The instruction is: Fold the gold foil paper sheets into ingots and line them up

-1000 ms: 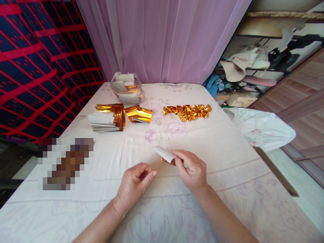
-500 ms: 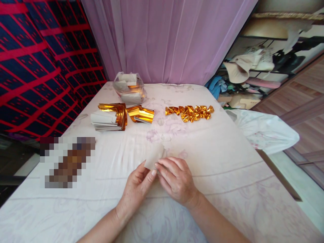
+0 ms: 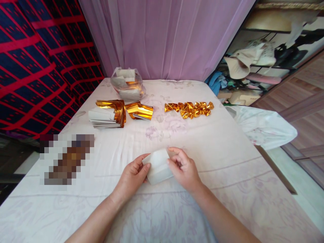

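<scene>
A sheet of paper [image 3: 159, 166], its pale side up and slightly curved, is held above the table between both hands. My left hand [image 3: 135, 170] pinches its left edge, thumb on top. On the opposite edge my right hand [image 3: 183, 168] grips it, thumb in front and fingers bent behind. Farther off lies a stack of gold foil paper sheets [image 3: 107, 116], folded over with white backs showing. Beside it rests a smaller curled piece of gold foil paper [image 3: 140, 110]. To the right sit several twisted gold foil pieces [image 3: 193, 109] in a cluster.
A clear plastic bag [image 3: 127, 84] with more paper sheets stands at the table's back. A blurred-out patch [image 3: 69, 160] covers something at the left. The flowered tablecloth [image 3: 217, 148] spans the table. Right of it are a white bag [image 3: 270, 126] and a cluttered shelf [image 3: 258, 67].
My hands have moved apart, and the sheet between them is now spread wider and turned flatter toward me. The view has shifted slightly; the foil pieces lie as before.
</scene>
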`<state>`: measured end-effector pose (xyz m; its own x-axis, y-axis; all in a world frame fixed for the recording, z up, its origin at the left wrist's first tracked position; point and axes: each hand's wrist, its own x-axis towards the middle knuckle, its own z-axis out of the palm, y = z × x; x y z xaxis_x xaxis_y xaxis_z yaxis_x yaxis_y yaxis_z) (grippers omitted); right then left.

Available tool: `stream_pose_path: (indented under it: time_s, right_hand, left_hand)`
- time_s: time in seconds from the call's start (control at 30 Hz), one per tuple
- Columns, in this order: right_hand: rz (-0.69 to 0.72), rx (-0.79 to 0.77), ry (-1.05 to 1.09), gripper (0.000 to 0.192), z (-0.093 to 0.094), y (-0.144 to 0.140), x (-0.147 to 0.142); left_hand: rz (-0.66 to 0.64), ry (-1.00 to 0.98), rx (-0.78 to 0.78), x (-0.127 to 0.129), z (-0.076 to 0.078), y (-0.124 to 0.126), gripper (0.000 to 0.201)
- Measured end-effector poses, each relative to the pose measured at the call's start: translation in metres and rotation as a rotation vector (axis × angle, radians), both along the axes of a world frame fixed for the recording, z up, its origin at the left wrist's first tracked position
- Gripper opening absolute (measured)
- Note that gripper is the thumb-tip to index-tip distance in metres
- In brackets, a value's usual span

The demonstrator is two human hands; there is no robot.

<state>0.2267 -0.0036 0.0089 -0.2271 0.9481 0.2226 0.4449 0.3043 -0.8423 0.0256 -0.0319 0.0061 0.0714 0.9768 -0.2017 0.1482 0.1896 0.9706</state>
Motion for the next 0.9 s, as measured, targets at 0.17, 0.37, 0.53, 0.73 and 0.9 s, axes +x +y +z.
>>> stream_pose_path:
  time_s: [0.17,0.37,0.53,0.73,0.9]
  right_hand:
    - [-0.050,0.081,-0.312,0.028,-0.009,0.000,-0.004]
    - [-0.089,0.162,-0.511,0.026,-0.013,0.002,-0.005]
    - [-0.104,0.148,-0.546,0.015,-0.014,0.002,-0.007]
    - [0.104,-0.030,-0.370,0.010,0.000,0.004,0.010]
    - [0.356,-0.092,-0.377,0.052,0.017,0.001,0.027]
  left_hand:
    - [0.037,0.326,0.171,-0.004,-0.007,0.001,0.057]
    - [-0.013,0.805,0.614,-0.006,0.006,-0.003,0.038]
    - [-0.318,0.880,0.696,0.007,0.010,-0.014,0.031]
    - [-0.399,0.938,0.617,0.014,0.004,-0.017,0.042]
    - [-0.373,0.946,0.631,0.014,0.005,-0.014,0.033]
